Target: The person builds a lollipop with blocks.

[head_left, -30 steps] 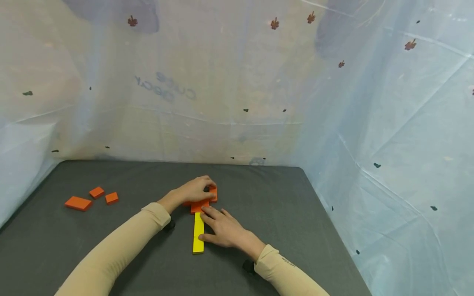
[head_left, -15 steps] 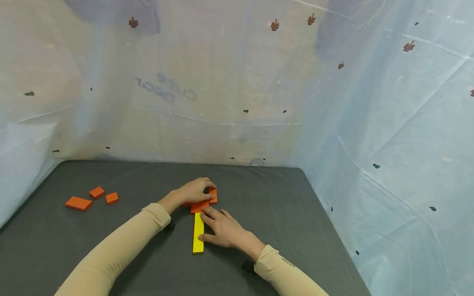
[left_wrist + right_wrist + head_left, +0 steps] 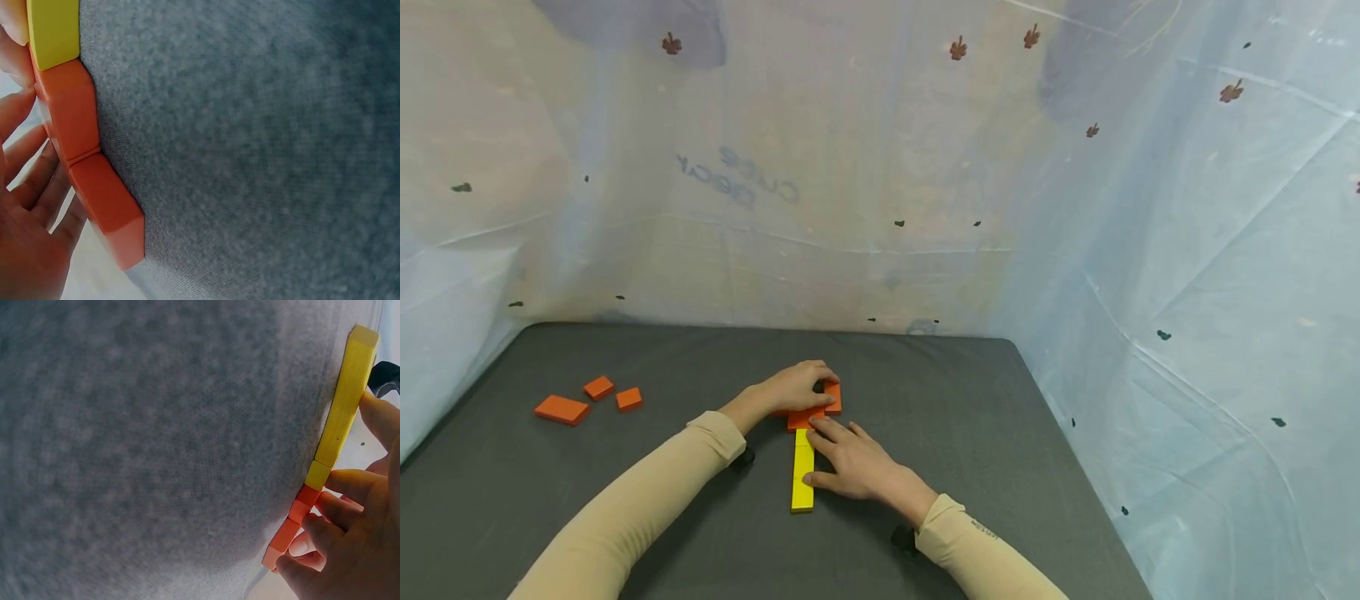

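My left hand (image 3: 793,388) arches over a group of orange blocks (image 3: 805,417) in the middle of the table. Its thumb and fingertips hold the right-hand orange block (image 3: 832,398), partly covering it. Toward me, a straight yellow strip made of a short block and a long block (image 3: 802,479) meets the orange group end-on. My right hand (image 3: 857,464) lies with spread fingers along the strip's right side, thumb against the long block and fingertips by the orange-yellow joint. In the right wrist view its fingers touch the side of the yellow strip (image 3: 347,400) and orange blocks (image 3: 294,525).
At the left of the dark cloth-covered table (image 3: 962,417) lie three loose orange pieces: a larger block (image 3: 562,409) and two small ones (image 3: 599,387) (image 3: 629,399). A pale plastic sheet (image 3: 850,167) hangs behind the table and along its right side.
Hands and blocks hold nearly the same places. The left fingers have shifted very slightly over the right-hand orange block, and the whole view has drifted a little.
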`<state>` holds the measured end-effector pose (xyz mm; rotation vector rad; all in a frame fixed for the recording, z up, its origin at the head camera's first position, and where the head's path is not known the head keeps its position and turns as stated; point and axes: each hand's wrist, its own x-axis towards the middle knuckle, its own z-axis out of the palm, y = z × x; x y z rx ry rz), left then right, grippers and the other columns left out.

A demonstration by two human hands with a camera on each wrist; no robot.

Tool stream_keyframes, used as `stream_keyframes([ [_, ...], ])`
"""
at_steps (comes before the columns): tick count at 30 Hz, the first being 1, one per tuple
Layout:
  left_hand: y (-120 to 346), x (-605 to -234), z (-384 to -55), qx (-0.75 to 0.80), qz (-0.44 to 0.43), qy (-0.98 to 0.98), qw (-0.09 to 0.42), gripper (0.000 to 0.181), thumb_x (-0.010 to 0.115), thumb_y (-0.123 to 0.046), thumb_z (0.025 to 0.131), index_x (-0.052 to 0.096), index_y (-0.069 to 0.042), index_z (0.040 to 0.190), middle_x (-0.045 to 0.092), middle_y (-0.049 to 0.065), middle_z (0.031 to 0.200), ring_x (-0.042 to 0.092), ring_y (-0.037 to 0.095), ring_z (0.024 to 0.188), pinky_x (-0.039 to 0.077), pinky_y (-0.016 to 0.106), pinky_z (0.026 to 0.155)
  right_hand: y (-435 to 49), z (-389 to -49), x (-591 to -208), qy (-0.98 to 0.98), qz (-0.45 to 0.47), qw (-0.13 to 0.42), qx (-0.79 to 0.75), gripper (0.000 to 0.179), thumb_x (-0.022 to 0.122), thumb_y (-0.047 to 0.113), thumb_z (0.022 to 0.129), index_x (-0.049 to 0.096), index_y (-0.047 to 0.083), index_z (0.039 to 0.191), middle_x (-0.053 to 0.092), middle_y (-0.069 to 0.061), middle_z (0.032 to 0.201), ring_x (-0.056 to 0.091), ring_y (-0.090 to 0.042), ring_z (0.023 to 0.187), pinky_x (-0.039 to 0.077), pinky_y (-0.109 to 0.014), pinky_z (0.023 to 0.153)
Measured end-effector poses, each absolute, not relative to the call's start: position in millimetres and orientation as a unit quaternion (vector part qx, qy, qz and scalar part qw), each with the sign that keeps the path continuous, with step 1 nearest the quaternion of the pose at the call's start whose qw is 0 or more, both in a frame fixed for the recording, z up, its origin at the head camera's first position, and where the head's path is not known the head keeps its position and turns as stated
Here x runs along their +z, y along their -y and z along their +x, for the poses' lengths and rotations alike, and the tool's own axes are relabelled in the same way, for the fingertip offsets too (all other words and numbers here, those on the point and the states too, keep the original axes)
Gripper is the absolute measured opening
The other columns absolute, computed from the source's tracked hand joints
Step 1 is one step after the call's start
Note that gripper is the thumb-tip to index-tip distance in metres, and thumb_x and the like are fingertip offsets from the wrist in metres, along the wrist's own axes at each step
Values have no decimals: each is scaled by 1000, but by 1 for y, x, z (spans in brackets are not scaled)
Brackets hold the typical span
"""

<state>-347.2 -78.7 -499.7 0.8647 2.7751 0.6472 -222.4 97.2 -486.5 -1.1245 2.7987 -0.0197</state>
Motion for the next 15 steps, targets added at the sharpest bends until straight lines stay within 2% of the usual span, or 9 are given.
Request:
stream_keyframes([
  [8, 79, -503, -346, 213, 293, -929, 75, 39, 66, -36, 91, 63, -20, 126, 58, 0, 120, 56, 16, 103, 50, 37, 89, -98, -221, -486, -926, -372, 66, -9, 72, 41, 62, 94, 31, 20, 151, 20, 1, 160, 23, -15, 146, 28, -51, 114],
  [15, 84, -503, -345, 227, 297, -927, 38, 37, 64, -37, 92, 63, -20, 125, 57, 1, 123, 56, 19, 109, 49, 41, 94, -98, -224, -484, -926, -369, 71, -25, 73, 41, 63, 94, 31, 20, 151, 20, 2, 160, 23, -14, 146, 27, -51, 114],
])
